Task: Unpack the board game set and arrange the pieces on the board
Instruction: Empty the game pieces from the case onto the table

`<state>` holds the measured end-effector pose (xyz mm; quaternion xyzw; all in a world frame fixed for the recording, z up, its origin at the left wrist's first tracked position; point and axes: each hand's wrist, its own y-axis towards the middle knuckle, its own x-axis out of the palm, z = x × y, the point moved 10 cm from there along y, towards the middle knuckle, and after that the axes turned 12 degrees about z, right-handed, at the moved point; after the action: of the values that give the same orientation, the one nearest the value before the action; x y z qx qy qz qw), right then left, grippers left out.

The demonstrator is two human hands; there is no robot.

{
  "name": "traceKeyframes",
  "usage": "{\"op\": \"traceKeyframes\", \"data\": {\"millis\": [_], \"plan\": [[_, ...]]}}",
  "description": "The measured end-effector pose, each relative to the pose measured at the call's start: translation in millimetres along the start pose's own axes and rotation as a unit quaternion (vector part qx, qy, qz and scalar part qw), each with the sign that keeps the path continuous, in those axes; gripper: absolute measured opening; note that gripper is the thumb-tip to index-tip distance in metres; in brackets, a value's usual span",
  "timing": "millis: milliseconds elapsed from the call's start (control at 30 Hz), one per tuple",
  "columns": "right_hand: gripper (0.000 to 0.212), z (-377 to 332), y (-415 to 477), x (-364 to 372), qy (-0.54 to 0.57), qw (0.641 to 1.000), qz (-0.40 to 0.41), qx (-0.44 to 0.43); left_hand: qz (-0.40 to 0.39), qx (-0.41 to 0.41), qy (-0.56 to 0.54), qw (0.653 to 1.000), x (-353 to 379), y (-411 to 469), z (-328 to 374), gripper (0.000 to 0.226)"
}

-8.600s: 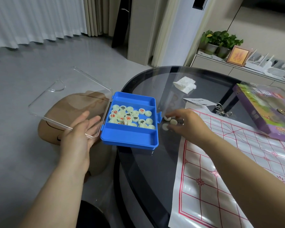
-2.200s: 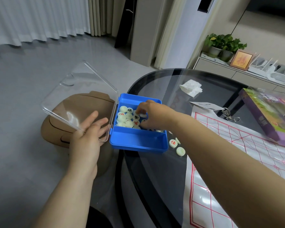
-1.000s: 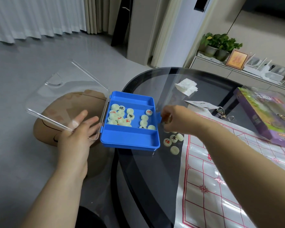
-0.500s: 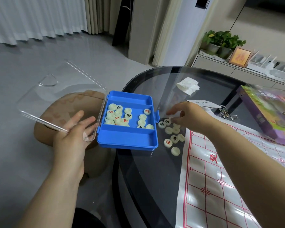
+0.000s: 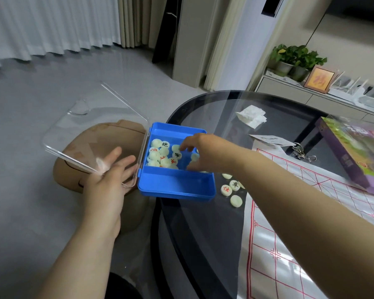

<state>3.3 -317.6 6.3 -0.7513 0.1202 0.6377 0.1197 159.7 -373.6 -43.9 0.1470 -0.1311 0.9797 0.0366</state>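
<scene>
A blue plastic box (image 5: 175,188) sits at the left edge of the glass table, its clear lid (image 5: 91,130) swung open to the left. Several pale round chess pieces (image 5: 160,156) with red or black characters lie in its far compartment. My right hand (image 5: 205,152) reaches into that compartment, its thumb and curled fingers closing round some pieces. My left hand (image 5: 110,180) presses flat against the underside of the lid with straight fingers. A few loose pieces (image 5: 227,189) lie on the glass right of the box, beside the white board sheet (image 5: 311,223) with red grid lines.
On the round glass table (image 5: 203,234) are a crumpled tissue (image 5: 252,117), a paper slip (image 5: 270,140), a key ring (image 5: 302,154) and a purple game carton (image 5: 354,154) at the right. A brown stool (image 5: 108,137) stands under the lid, left of the table.
My right hand has left the small pile of pieces on the glass and gone back into the blue box. My left hand still props the lid.
</scene>
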Motion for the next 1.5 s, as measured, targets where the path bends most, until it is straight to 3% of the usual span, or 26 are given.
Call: {"op": "traceKeyframes", "data": {"millis": [167,400,733,1100,1267,1400,1500], "plan": [[0.058,-26,9,11,0.049,0.998,-0.014,-0.034,-0.003,0.002,0.003,1.000,0,0,0,0.030],[0.048,-37,22,16,-0.037,0.998,-0.015,-0.057,-0.017,-0.005,0.013,1.000,1,3,-3,0.031],[0.042,-31,21,15,-0.077,0.996,-0.009,-0.042,-0.022,-0.017,0.006,1.000,0,5,-5,0.033],[0.022,-17,12,-9,0.051,0.997,0.055,-0.020,-0.017,-0.004,0.016,1.000,-2,7,-5,0.033],[0.021,34,2,-52,0.057,0.987,0.141,0.058,-0.012,0.005,0.020,1.000,-5,10,-4,0.033],[0.023,77,-9,-24,0.009,0.989,0.076,0.129,-0.012,0.004,0.021,1.000,-5,11,-4,0.032],[0.024,88,-9,-17,0.026,0.984,0.091,0.153,-0.012,0.009,0.017,1.000,-4,11,-3,0.032]]}}
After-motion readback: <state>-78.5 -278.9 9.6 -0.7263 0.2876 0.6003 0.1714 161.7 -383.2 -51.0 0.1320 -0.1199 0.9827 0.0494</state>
